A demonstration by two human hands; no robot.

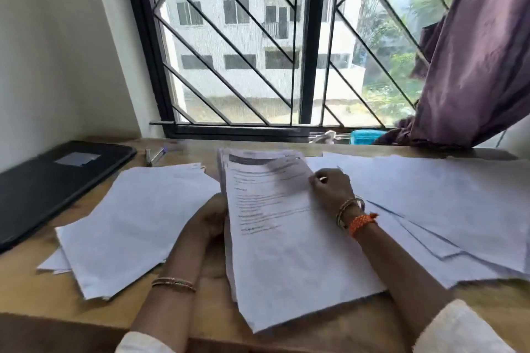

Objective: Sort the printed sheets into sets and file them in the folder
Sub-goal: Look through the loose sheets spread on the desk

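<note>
A stack of printed sheets [286, 238] is held tilted up in the middle of the wooden table [34, 292]. My left hand [209, 221] grips the stack's left edge from beneath. My right hand [332, 189] pinches the right edge of the top sheet near its upper corner. A pile of blank-side-up sheets [134, 223] lies to the left. Another fanned pile [447, 209] lies to the right. A closed black folder [54, 180] lies at the far left of the table.
A pen and a small metal object [152, 155] lie by the folder's far corner. A barred window rises behind the table, and a purple curtain [470, 51] hangs at right. A blue item [363, 137] sits on the sill.
</note>
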